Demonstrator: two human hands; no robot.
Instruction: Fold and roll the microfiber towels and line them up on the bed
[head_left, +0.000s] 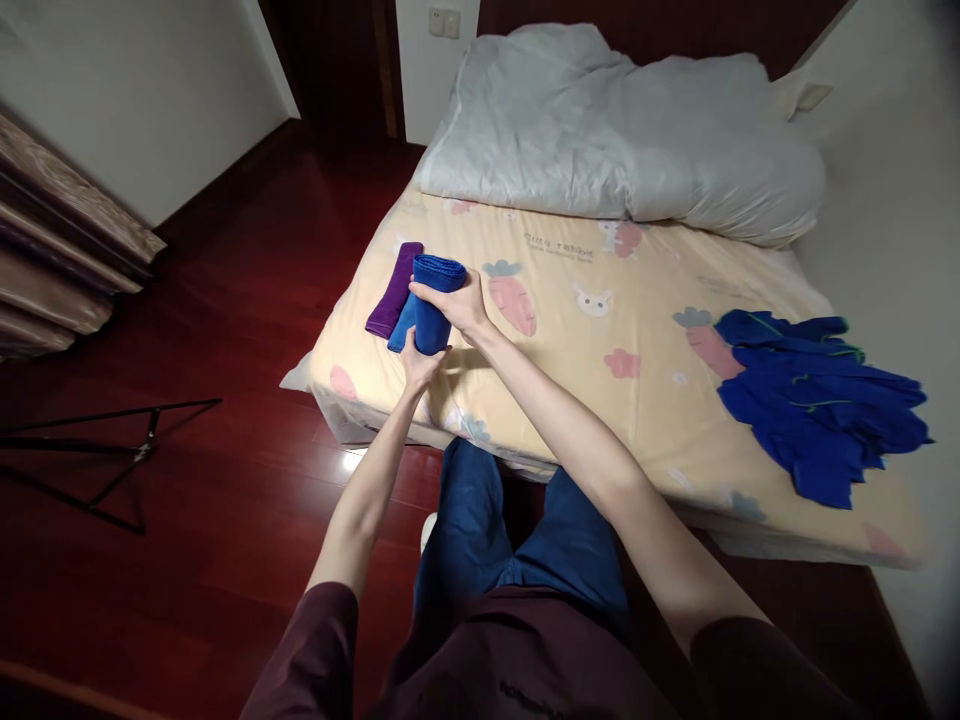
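Note:
Between my two hands is a blue towel rolled into a thick cylinder (pixel 433 310), tilted over the left part of the bed. My left hand (pixel 421 362) grips its lower end, while my right hand (pixel 461 303) is wrapped round its upper end, where the spiral layers show. Just left of the roll lie a lighter blue rolled towel (pixel 403 325), partly hidden by it, and a purple rolled towel (pixel 396 292). A loose heap of dark blue cloths (pixel 817 400) with green edging lies at the right of the bed.
The bed (pixel 570 330) has a yellow sheet printed with carrots and rabbits. A bulky pale quilt (pixel 615 130) lies across its far end. Curtains (pixel 60 250) hang at the left, and black stand legs (pixel 142 452) rest on the dark red floor.

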